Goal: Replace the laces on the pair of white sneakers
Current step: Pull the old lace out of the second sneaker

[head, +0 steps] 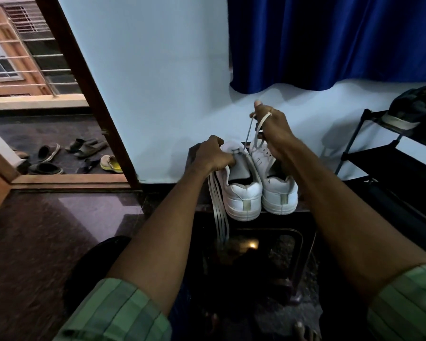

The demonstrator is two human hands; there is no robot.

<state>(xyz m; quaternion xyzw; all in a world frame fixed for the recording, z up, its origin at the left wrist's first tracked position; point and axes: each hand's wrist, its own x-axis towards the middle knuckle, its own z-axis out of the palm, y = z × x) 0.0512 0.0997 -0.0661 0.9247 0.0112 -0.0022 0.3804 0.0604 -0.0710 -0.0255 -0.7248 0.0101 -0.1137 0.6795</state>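
Two white leather sneakers — left sneaker (pixel 241 190) and right sneaker (pixel 278 190) — stand side by side, heels nearest, on a dark low table (pixel 303 215). The left hand (pixel 213 153) grips the left sneaker's tongue together with loose white flat laces (pixel 219 207) hanging over the near edge. Farther back, the right hand (pixel 272 126) pinches a white lace (pixel 257 130) drawn up from the right sneaker — a blue curtain (pixel 330 40) hangs beyond.

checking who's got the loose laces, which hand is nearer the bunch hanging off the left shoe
Left. The left hand grips the left shoe right where the hanging laces start; the right hand is up over the right shoe, pulling another lace.
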